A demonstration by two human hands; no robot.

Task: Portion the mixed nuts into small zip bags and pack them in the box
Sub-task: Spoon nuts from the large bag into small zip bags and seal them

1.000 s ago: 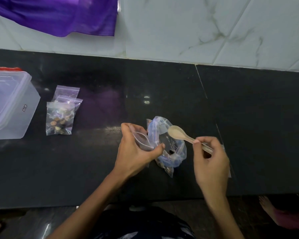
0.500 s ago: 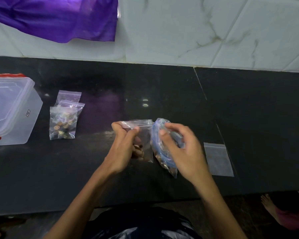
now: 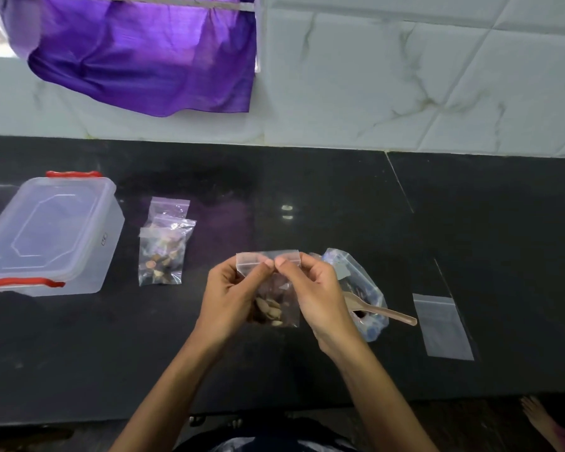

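A small clear zip bag (image 3: 276, 308) with nuts in its bottom hangs upright between my hands, above the black counter. My left hand (image 3: 230, 301) pinches its top strip on the left, and my right hand (image 3: 313, 295) pinches the strip right beside it, thumbs almost touching. Behind my right hand lies the larger bluish bag of mixed nuts (image 3: 362, 295) with a light wooden spoon (image 3: 384, 313) resting in its mouth, handle pointing right. Two filled small bags (image 3: 163, 252) lie stacked to the left. The clear plastic box (image 3: 46, 233) with red clips stands lidded at the far left.
An empty flat zip bag (image 3: 442, 326) lies on the counter (image 3: 307, 197) to the right of the spoon. A purple cloth (image 3: 144, 57) hangs on the tiled wall behind. A person's bare foot (image 3: 538, 415) shows on the floor at the lower right.
My right hand has let go of the spoon, which now sits in the big bag. Both hands have come together on the small bag's top strip, and the view has tilted up.
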